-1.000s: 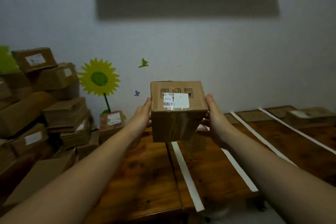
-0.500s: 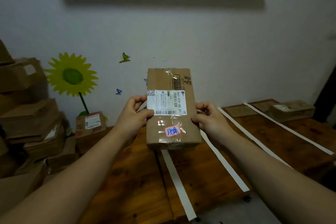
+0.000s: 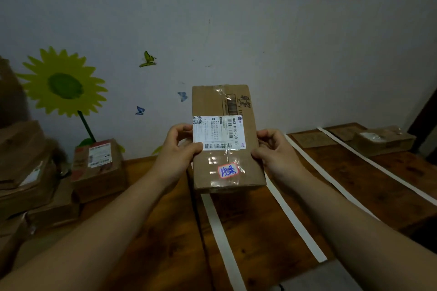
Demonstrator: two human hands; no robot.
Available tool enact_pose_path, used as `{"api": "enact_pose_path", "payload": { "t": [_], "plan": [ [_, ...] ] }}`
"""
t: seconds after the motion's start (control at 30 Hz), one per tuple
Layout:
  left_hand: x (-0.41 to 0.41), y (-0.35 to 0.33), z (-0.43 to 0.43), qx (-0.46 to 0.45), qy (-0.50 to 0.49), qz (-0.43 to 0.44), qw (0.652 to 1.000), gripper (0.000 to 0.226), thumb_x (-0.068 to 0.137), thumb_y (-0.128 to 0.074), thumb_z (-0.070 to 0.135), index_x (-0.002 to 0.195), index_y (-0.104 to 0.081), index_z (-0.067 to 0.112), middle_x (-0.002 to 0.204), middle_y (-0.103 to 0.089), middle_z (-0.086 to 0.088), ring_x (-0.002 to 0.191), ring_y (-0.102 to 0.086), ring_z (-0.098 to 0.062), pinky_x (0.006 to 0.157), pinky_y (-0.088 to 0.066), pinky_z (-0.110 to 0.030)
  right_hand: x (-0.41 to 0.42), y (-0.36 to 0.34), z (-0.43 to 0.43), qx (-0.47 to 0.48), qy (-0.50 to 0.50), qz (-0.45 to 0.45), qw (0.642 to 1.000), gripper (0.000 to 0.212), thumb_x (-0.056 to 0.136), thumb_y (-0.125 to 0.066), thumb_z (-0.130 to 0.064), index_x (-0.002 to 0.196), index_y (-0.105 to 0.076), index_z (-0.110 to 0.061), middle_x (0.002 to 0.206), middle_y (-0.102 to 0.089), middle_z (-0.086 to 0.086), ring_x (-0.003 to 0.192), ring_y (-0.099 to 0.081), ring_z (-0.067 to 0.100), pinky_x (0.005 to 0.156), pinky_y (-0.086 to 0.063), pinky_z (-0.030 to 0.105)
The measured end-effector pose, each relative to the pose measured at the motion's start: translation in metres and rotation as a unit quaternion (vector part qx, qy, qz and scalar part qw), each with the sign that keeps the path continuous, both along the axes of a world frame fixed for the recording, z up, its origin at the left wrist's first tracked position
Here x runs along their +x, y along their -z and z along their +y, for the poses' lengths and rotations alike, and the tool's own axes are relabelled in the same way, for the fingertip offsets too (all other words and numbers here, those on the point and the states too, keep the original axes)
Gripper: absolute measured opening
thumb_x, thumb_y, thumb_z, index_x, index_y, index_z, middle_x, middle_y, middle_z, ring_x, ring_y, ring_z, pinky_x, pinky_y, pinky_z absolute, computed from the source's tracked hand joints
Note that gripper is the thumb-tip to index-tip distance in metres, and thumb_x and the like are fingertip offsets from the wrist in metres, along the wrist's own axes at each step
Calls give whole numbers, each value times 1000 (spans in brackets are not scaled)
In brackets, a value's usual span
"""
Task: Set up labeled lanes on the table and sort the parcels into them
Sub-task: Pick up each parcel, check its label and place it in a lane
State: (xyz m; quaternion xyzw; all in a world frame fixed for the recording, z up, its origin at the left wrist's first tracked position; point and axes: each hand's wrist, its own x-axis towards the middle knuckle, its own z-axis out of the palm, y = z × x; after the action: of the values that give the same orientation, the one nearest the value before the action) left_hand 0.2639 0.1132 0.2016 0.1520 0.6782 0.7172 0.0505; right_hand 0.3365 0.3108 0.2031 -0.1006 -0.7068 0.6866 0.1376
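Parcel (image 3: 227, 139) held upright at centre of view, above the table (image 3: 165, 231), printed face turned to the camera. Gripped on both long sides: left hand (image 3: 179, 146) with thumb curled over the lower corner of the shipping label (image 3: 218, 132), right hand (image 3: 272, 149) with fingers curled round the opposite edge.

Probably the reading step, so keep the face square and steady, slide the left thumb clear of the barcode, and check the handwritten sticker (image 3: 227, 170) below the label, likely the lane cue. Then set down flat between two strips, never across one.

Four pale tape strips (image 3: 295, 220) running from 6 o'clock out toward 2 o'clock. Flat brown cards (image 3: 312, 139) at their far ends, possibly lane labels, writing too dim to read. One sorted box (image 3: 383, 140) lying at 2 o'clock, past the outermost strip. Unsorted boxes (image 3: 30, 172) heaped at 9 o'clock, a red-printed box (image 3: 99, 168) nearest, by the table's left side. No obstacle visible between held parcel and lanes; dim light the main hindrance
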Motion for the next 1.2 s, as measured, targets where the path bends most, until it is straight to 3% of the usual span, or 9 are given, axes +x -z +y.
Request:
{"api": "enact_pose_path", "payload": {
  "t": [0.13, 0.3, 0.57, 0.67, 0.87, 0.93, 1.03, 1.1, 1.2],
  "plan": [
    [-4, 14, 37, -47, -7, -23, 999, 36, 92, -56, 13, 121, -43, 28, 121, -53, 3, 105, -59, -15, 70, -55, -24, -9, 14, 38, 0, 1, -22, 1000, 37, 88, -62, -8, 118, -50, -24, 116, -61, -1, 101, -65, 16, 75, -58, 32],
    [-5, 30, 119, -81, 12, -39, 996, 49, 88, -63, 18, 130, -42, 34, 113, -54, 5, 103, -61, -16, 74, -58, -30, -14, 25, 119, 15, -6, -45, 999, 43, 89, -63, -18, 129, -48, -24, 116, -61, -2, 96, -67, 17, 72, -59, 32],
    [7, 56, 272, -126, 97, -156, 975, 68, 88, -63, 19, 138, -28, 49, 119, -56, 7, 101, -64, -18, 78, -58, -34, -3, 52, 270, 44, -8, -86, 995, 42, 89, -63, -15, 124, -43, -28, 98, -48, -19, 85, -55, 1, 59, -51, 15],
    [9, 74, 299, -135, 106, -193, 966, 80, 85, -65, 16, 144, -21, 47, 134, -50, 1, 107, -62, -24, 84, -56, -44, -5, 68, 301, 52, -15, -122, 991, 48, 89, -63, -13, 131, -41, -22, 107, -49, -12, 88, -55, 5, 67, -51, 19],
    [-6, 103, 319, -145, 113, -234, 955, 77, 89, -60, 14, 144, -19, 48, 136, -49, -1, 111, -59, -24, 91, -52, -47, -30, 98, 323, 73, -25, -181, 980, 53, 87, -63, -8, 134, -40, -15, 136, -50, 5, 115, -52, 19, 86, -49, 31],
    [-16, 113, 321, -153, 118, -238, 952, 76, 89, -60, 13, 143, -20, 47, 135, -51, -1, 112, -59, -23, 92, -52, -45, -39, 110, 324, 70, -24, -197, 978, 48, 87, -65, -11, 129, -43, -17, 133, -52, 3, 110, -55, 16, 86, -51, 33],
    [-25, 126, 323, -177, 125, -227, 950, 73, 89, -59, 10, 143, -24, 44, 129, -54, 1, 109, -59, -19, 80, -56, -31, -48, 129, 325, 91, -25, -224, 970, 44, 86, -66, -13, 123, -43, -21, 122, -55, -9, 88, -52, 2, 66, -49, 19],
    [-31, 136, 327, -192, 135, -228, 945, 70, 89, -57, 8, 139, -25, 45, 126, -55, 1, 107, -60, -19, 78, -55, -28, -52, 143, 328, 108, -33, -241, 964, 52, 85, -66, -9, 130, -41, -19, 124, -54, -5, 98, -50, 5, 58, -44, 13],
    [-41, 147, 342, -206, 144, -234, 939, 64, 90, -55, 3, 127, -28, 48, 109, -57, 6, 97, -61, -14, 74, -55, -25, -59, 162, 339, 129, -37, -264, 955, 55, 84, -67, -11, 132, -41, -20, 133, -52, 1, 113, -51, 14, 64, -44, 14]
  ]
}}
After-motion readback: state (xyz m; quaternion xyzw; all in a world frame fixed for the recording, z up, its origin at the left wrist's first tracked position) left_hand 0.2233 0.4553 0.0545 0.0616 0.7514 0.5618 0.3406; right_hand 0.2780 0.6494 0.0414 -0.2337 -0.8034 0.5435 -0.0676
